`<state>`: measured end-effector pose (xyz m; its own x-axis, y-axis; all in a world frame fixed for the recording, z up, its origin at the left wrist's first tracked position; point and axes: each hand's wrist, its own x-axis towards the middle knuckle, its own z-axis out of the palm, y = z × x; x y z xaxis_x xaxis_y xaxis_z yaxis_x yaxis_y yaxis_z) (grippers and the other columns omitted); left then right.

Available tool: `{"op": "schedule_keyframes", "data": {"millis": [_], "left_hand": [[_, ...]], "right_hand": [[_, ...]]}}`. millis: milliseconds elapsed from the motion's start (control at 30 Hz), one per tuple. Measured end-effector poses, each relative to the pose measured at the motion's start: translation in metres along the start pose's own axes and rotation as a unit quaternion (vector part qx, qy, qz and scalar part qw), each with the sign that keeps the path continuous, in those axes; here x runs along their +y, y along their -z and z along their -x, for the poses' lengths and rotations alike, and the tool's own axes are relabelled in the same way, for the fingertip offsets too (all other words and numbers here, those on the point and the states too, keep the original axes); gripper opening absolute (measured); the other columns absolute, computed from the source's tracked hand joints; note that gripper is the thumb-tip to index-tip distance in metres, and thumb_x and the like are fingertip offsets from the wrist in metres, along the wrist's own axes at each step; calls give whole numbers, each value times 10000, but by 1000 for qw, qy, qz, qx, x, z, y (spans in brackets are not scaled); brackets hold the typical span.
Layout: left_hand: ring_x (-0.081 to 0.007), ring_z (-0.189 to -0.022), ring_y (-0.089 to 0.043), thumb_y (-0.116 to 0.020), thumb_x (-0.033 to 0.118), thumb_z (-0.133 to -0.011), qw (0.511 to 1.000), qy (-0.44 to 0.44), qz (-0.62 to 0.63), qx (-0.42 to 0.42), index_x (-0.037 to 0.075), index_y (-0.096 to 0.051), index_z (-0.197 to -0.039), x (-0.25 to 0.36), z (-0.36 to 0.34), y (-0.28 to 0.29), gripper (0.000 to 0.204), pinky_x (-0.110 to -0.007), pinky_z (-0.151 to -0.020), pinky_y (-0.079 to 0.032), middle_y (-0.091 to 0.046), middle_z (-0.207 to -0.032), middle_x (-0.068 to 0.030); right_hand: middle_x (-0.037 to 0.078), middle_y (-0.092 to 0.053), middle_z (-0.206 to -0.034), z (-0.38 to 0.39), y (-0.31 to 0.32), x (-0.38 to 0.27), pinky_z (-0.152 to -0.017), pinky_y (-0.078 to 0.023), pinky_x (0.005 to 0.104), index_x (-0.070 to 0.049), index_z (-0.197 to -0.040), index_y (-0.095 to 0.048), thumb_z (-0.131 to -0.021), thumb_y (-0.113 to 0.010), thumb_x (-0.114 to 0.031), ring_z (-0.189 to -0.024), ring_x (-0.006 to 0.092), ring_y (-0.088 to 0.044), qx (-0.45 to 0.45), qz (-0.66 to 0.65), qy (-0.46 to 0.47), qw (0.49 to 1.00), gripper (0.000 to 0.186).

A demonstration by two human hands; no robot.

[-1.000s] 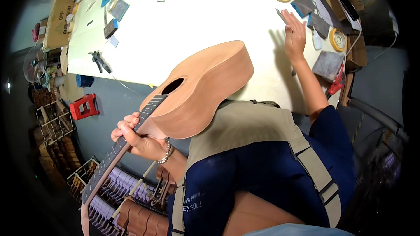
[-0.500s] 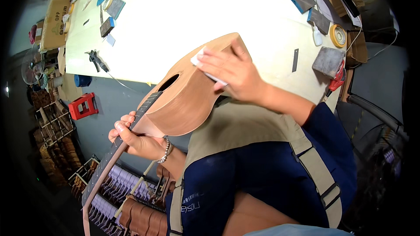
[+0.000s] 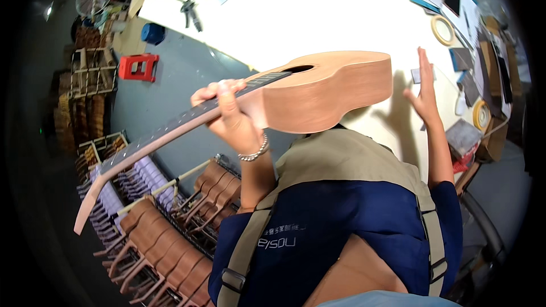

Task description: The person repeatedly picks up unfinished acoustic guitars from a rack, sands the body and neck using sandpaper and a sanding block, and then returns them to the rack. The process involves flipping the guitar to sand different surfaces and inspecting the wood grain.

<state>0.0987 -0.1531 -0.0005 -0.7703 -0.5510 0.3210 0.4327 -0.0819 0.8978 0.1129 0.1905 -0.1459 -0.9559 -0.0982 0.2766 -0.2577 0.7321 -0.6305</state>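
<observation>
My left hand (image 3: 230,115) is closed round the neck of an unfinished wooden ukulele (image 3: 324,94), thumb over the dark fretboard (image 3: 187,115). The instrument lies across in front of me, its headstock (image 3: 88,207) toward the lower left and its rounded body at the table's edge. The side of the body faces me; the sound hole shows as a dark sliver. To the right of the body, my right hand (image 3: 424,91) is raised edge-on, fingers stretched and thumb apart. A small grey sheet (image 3: 416,75) shows behind its fingers; I cannot tell whether it touches them.
On the pale table (image 3: 250,17) are a black clamp (image 3: 190,15), tape rolls (image 3: 442,30), a grey block (image 3: 463,135) and a white bottle (image 3: 460,103). A red stool (image 3: 139,68) and a blue container (image 3: 152,33) stand left. Racks of wooden instrument necks (image 3: 165,244) fill the lower left.
My right hand has left the ukulele's top, where it pressed a white pad, and moved right with fingers spread. The ukulele has turned more level. My view has swung.
</observation>
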Motion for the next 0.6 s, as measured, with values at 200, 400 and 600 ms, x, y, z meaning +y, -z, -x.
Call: {"op": "schedule_keyframes", "data": {"millis": [200, 400, 600], "left_hand": [[-186, -723, -528, -478, 458, -867, 994, -52, 90, -19, 73, -392, -899, -10, 0, 6, 396, -336, -711, -464, -507, -742, -69], [-208, -717, -535, -409, 581, -833, 980, -56, 187, -40, 83, -401, -888, -16, -6, 26, 502, -353, -735, -446, -515, -740, -66], [-211, -706, -532, -456, 613, -793, 966, 2, 258, -9, 113, -501, -816, -22, -21, 59, 503, -405, -739, -449, -532, -710, -43]], "right_hand": [[149, -370, -1331, -44, -15, -115, -1054, -160, 517, -41, -1307, -362, -604, -704, -514, -1264, 347, -296, -19, -21, 124, 992, 913], [86, -487, -1195, -60, -20, -130, -1039, -152, 559, -125, -1220, -489, -470, -757, -504, -1189, 300, -396, -25, 19, 193, 981, 882], [125, -343, -1341, -35, -48, -59, -985, -349, 360, -44, -1327, -320, -613, -770, -244, -1230, 253, -358, -38, -277, -151, 948, 868]]}}
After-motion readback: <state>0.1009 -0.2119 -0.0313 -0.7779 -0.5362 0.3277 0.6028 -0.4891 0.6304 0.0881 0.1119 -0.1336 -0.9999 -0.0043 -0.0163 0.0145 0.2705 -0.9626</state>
